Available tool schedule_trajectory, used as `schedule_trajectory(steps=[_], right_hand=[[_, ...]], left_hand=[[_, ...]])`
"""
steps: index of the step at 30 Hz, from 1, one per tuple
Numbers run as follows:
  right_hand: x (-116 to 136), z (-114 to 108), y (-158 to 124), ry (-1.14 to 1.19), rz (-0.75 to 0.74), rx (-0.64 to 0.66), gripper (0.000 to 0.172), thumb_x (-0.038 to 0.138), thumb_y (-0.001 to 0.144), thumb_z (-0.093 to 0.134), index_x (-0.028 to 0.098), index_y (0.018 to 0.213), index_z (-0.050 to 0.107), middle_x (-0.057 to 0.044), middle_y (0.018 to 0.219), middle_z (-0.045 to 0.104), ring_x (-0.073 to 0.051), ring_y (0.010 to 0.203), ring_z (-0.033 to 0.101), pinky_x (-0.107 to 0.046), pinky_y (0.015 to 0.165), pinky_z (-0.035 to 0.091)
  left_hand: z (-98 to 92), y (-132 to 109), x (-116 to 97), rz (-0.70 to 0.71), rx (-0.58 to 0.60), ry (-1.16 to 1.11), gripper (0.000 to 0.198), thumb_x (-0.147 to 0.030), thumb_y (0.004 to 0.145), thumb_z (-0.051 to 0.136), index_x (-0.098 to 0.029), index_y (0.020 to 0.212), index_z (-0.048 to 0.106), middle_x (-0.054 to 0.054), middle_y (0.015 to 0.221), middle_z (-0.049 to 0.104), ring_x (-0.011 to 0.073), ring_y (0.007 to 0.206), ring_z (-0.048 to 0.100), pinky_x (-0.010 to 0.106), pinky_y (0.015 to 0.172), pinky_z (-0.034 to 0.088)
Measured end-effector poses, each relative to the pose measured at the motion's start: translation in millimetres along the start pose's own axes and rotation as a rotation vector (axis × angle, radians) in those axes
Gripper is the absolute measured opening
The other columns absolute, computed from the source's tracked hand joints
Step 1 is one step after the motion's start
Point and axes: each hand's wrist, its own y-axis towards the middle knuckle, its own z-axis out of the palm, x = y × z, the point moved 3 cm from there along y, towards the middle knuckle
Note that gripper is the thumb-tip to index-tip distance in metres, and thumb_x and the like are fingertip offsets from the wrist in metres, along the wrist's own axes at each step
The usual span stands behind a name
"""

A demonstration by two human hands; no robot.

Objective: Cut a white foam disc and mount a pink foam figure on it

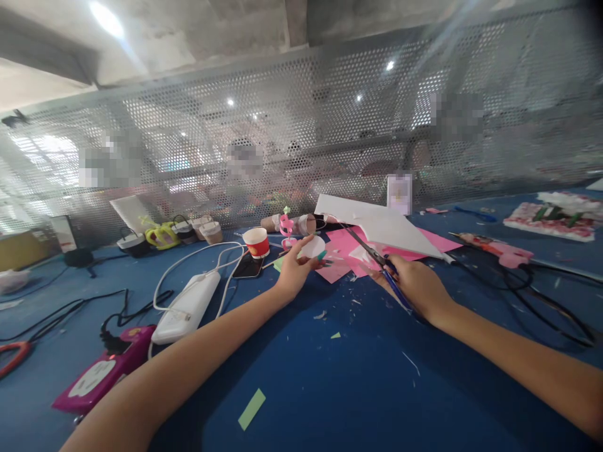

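Observation:
My left hand (294, 271) pinches a small rounded piece of white paper (313, 247) between thumb and fingers. In my right hand (419, 285) is a pair of scissors (366, 247) with blue handles. The scissor blades point up and left, apart from the white piece. Sheets of pink paper (440, 242) lie behind both hands, partly covered by a white sheet or board (377, 220). A small pink figure (287, 227) stands just beyond my left hand.
A red and white paper cup (256, 243) stands by a phone (248, 265). Left are a white power strip (188, 307), cables and a magenta device (106, 370). A pink glue gun (504, 251) lies right. Paper scraps, one green strip (252, 408), dot the blue table (320, 389).

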Motion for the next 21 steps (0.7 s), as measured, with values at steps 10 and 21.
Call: schedule_trajectory(steps=[10,21], right_hand=[[1.4,-4.7,-0.1,0.051,0.015,-0.048,0.050,0.066,0.084,0.029,0.022,0.074,0.049,-0.008,0.059,0.062,-0.025,0.055,0.060,-0.028,0.049,0.029],[-0.3,0.2,-1.0,0.063,0.008,-0.093,0.048,0.063,0.085,0.034,0.020,0.078,0.055,-0.006,0.057,0.061,-0.023,0.053,0.059,-0.027,0.048,0.030]], left_hand=[[-8.5,5.0,7.2,-0.192,-0.062,0.036,0.047,-0.058,0.082,0.049,-0.016,0.061,0.049,-0.002,0.038,0.052,0.0078,0.028,0.044,0.019,0.031,0.029],[-1.1,-0.3,2.3,-0.177,0.116,-0.002,0.034,-0.043,0.067,0.072,-0.015,0.076,0.055,-0.001,0.052,0.063,0.0086,0.038,0.054,0.018,0.038,0.039]])
